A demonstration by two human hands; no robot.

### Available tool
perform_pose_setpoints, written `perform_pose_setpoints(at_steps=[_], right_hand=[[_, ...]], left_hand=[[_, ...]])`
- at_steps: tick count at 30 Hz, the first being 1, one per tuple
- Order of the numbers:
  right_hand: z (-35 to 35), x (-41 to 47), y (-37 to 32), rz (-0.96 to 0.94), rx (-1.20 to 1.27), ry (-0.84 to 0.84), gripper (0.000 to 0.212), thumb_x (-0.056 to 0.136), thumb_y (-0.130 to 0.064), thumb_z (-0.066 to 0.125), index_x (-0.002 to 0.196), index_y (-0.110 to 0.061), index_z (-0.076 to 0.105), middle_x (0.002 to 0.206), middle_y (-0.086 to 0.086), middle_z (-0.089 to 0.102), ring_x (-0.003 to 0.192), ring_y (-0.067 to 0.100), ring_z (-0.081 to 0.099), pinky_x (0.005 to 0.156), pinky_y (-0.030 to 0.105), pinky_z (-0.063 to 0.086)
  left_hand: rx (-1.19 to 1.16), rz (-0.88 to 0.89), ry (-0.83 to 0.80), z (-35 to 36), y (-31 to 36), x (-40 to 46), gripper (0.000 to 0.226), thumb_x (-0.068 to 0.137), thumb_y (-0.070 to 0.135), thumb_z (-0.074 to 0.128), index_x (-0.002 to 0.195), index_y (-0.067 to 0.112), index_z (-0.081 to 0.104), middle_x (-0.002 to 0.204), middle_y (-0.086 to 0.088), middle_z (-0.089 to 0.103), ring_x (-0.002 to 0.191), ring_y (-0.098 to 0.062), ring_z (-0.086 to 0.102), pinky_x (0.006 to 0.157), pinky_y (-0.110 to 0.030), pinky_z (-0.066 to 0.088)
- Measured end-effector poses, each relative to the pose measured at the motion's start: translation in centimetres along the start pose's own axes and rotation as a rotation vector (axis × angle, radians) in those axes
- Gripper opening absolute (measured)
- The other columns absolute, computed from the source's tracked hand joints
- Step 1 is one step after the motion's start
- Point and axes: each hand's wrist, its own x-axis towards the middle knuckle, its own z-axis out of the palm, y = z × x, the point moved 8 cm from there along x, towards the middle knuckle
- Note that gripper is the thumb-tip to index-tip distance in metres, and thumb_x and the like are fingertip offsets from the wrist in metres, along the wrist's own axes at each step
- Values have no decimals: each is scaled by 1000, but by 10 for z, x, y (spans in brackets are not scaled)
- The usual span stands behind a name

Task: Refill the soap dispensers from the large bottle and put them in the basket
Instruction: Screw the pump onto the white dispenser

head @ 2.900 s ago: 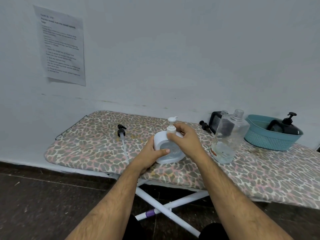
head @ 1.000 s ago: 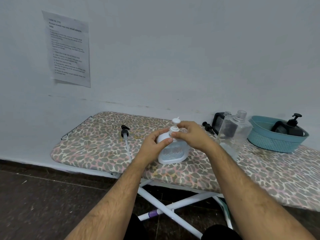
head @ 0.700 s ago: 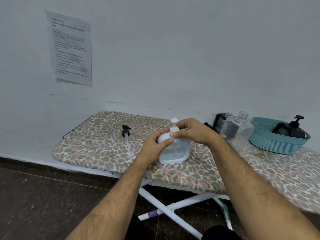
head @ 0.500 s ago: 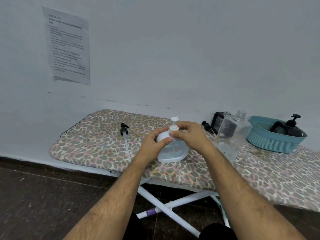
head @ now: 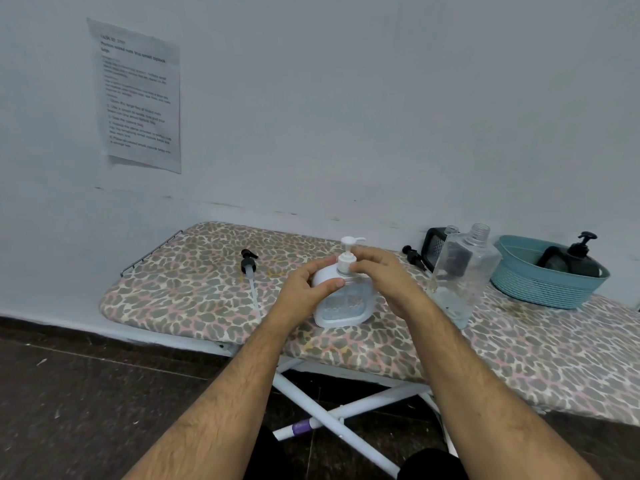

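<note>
Right hand: fingers curled round the collar of the white pump on the white dispenser, fingertips at the neck. Pump head is up, spout pointing right. Left hand: wrapped round the dispenser's left shoulder, thumb across the front face, holding the body. Dispenser stands upright on the ironing board, near the front edge, roughly mid-board.

Just right of it, behind the right wrist: the large clear bottle, upright, cap off, open threaded neck, only a little liquid at the bottom. Behind that bottle, a black dispenser body near the wall, partly hidden; a loose black pump lies beside it on the board.

Left of the hands, apart from them: another loose black pump lying on the board, its clear tube running toward the front edge.

Far right of the board: teal basket, with a black dispenser inside, pump fitted.

Printed sheet on the wall, upper left; text too blurred to read. White crossed legs under the board, dark floor below.
</note>
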Motion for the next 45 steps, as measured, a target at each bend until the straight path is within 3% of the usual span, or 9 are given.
perform_pose_setpoints(at_steps=[8, 11, 15, 20, 27, 32, 37, 41, 45], right_hand=[[-6, -3, 7, -60, -34, 132, 29, 77, -16, 82, 100, -6, 67, 103, 13, 72, 93, 30, 70, 84, 51, 55], [2, -1, 7, -30, -16, 26, 35, 81, -20, 76, 113, -11, 66, 113, 7, 70, 104, 25, 67, 91, 44, 53], [0, 0, 7, 25, 81, 74, 16, 85, -19, 63, 97, -24, 73, 113, -8, 69, 108, 12, 62, 94, 32, 44], [-2, -1, 8, -41, 8, 66, 20, 84, -23, 72, 101, -14, 69, 104, 9, 71, 95, 22, 67, 88, 43, 51], [2, 0, 5, 0, 50, 39, 27, 79, -24, 61, 103, -23, 73, 107, -7, 71, 98, 10, 65, 86, 29, 44], [0, 0, 7, -47, -3, 44, 20, 88, -20, 71, 106, -12, 69, 105, 7, 71, 95, 20, 67, 87, 39, 52], [2, -2, 3, -67, 31, 59, 28, 80, -30, 70, 107, -23, 66, 111, -1, 70, 105, 17, 66, 88, 31, 51], [-3, -3, -1, -90, -71, 133, 25, 78, -38, 73, 99, -24, 71, 110, 1, 69, 103, 20, 66, 93, 42, 52], [-10, -1, -6, -119, -145, 156, 16, 81, -28, 79, 93, -27, 69, 101, -8, 68, 96, 7, 64, 84, 27, 49]], left_hand=[[31, -1, 9, 0, -1, 0, 49, 86, 21, 78, 132, 19, 63, 130, 1, 63, 115, -13, 64, 92, -29, 57], [21, -6, 4, 0, -2, -1, 49, 87, 20, 77, 133, 17, 63, 131, -1, 63, 116, -16, 64, 94, -34, 57], [38, -1, 12, -1, -1, -1, 50, 87, 20, 77, 134, 15, 62, 130, -1, 64, 114, -14, 64, 93, -31, 57], [42, -5, 5, 0, 0, 0, 50, 86, 20, 77, 133, 15, 62, 130, -1, 63, 115, -16, 64, 94, -34, 57], [46, -5, 5, -1, -1, -1, 48, 86, 22, 78, 131, 18, 64, 126, 2, 65, 111, -12, 65, 89, -28, 58], [53, -9, 7, 0, -1, 0, 50, 86, 21, 78, 133, 15, 63, 126, 1, 65, 113, -15, 65, 94, -35, 57], [54, -18, 1, 0, -1, -1, 50, 87, 20, 77, 134, 14, 61, 127, -2, 65, 113, -16, 65, 95, -37, 57], [88, -39, -41, 0, 0, 0, 44, 87, 25, 76, 129, 24, 61, 127, 0, 64, 111, -13, 66, 92, -32, 58], [255, -76, -87, -7, 2, 3, 60, 86, 35, 78, 139, 24, 52, 130, 5, 59, 114, -13, 62, 95, -34, 56]])
